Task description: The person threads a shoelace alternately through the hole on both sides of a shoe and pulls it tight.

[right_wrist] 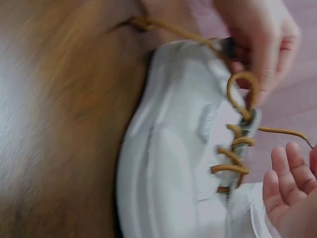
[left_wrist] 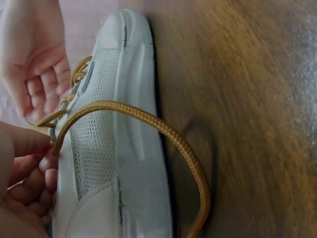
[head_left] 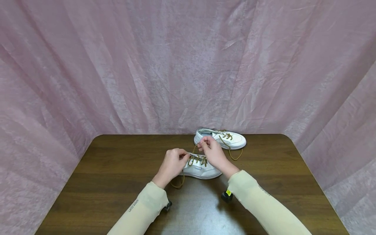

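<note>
A white sneaker (head_left: 202,171) with mustard-brown laces stands on the table, toe to the right. At its upper edge my left hand (head_left: 174,164) grips the shoe by the opening, thumb and index finger right at the top of the lacing. My right hand (head_left: 212,151) is raised over the shoe and pinches one end of the lace (right_wrist: 285,131), which runs from the top eyelets to its fingertips. A small lace loop (right_wrist: 242,89) stands up beside the left fingertips. The other lace end (left_wrist: 148,119) drapes over the shoe's side onto the table.
Behind and slightly right lies a second white sneaker (head_left: 235,138), laced in the same brown, with a loose lace end (head_left: 236,159) trailing on the wood. The brown wooden table (head_left: 123,169) reaches back to a pink velvet curtain (head_left: 182,65).
</note>
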Available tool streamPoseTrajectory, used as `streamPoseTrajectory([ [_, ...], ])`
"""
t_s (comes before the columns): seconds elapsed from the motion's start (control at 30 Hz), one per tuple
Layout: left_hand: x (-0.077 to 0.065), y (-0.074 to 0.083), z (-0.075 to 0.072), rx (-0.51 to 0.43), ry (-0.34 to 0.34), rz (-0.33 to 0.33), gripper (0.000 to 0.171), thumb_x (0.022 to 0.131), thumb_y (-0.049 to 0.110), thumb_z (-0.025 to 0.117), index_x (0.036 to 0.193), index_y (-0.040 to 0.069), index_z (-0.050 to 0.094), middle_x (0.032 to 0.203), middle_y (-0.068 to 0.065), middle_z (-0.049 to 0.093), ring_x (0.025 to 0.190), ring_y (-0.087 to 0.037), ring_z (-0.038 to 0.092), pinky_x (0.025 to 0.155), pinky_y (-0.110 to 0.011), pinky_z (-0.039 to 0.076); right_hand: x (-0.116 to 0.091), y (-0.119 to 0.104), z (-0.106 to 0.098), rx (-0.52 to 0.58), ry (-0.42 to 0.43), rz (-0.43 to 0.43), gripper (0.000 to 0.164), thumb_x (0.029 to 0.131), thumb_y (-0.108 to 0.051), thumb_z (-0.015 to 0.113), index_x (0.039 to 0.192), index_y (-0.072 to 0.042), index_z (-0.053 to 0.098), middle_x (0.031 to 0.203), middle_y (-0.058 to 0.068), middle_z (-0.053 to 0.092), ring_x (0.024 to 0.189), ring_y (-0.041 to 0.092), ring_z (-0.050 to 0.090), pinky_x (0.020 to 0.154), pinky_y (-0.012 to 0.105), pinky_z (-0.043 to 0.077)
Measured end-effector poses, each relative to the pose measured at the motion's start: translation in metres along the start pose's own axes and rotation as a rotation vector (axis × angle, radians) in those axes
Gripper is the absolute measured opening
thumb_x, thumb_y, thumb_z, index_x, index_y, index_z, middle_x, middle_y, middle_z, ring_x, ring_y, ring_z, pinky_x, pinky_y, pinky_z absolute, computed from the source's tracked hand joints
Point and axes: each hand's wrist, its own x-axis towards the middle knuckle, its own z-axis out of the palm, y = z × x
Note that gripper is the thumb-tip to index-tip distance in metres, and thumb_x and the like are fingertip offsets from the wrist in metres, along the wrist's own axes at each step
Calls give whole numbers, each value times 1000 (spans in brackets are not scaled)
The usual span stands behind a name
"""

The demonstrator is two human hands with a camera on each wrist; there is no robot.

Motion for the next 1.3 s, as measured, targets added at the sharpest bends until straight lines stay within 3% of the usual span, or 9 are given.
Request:
streamPoseTrajectory([
  [0.17,-1,-3,-1,-21,12,-13,13,86,20,62,80,20,73,71,13,65,60,1,55,55,-18,45,2,-8,-8,326,-59,19,16,101,-13,38,103,2,42,103,28,65,99,33,65,93,45,48],
  [0.3,-2,-5,-4,-27,57,1,12,85,19,63,80,21,73,69,14,62,60,-1,53,54,-19,44,0,-11,-10,452,-166,36,17,101,-15,37,105,1,39,75,15,58,72,20,61,79,35,52],
  [0.4,-3,-7,-9,26,122,14,8,83,18,66,80,21,73,72,13,61,66,-3,54,59,-21,45,-2,-12,-11,239,-196,-11,17,100,-15,43,105,0,47,68,4,46,61,13,47,64,26,45],
  [0.47,-3,-9,-15,71,158,6,5,82,18,69,82,21,73,78,10,62,74,-6,55,64,-24,47,-4,-11,-13,-52,-206,-88,17,97,-20,49,102,-6,56,70,-1,51,62,10,48,60,25,42],
  [0.57,-4,-14,-22,122,170,-30,6,79,18,73,85,20,74,86,6,65,85,-12,57,73,-30,48,-6,-6,-17,-513,-193,-218,15,92,-28,58,102,-20,66,87,-10,62,79,7,57,73,27,47],
  [0.7,-6,-22,-24,120,133,-107,6,80,19,73,86,21,75,88,4,70,88,-16,60,77,-33,50,-8,2,-22,-811,-228,-312,19,89,-30,62,105,-23,69,98,-10,65,91,10,61,82,32,49],
  [0.93,-8,-28,-22,72,89,-177,7,82,24,72,88,23,75,88,4,71,88,-16,65,74,-34,53,-2,5,-31,-851,-166,-361,11,89,-25,63,83,-20,71,78,-10,66,78,10,62,74,32,49],
  [1.1,-7,-29,-22,74,94,-167,7,83,24,71,87,22,76,86,5,71,86,-15,65,74,-33,53,5,-1,-39,-790,-14,-322,10,90,-23,63,85,-18,70,80,-6,63,77,12,58,71,31,47],
  [1.3,-6,-29,-22,61,89,-176,9,82,23,72,88,18,76,85,3,71,85,-16,65,73,-33,53,7,-1,-41,-776,0,-302,13,91,-25,61,90,-16,71,83,-3,63,79,14,57,71,31,47],
])
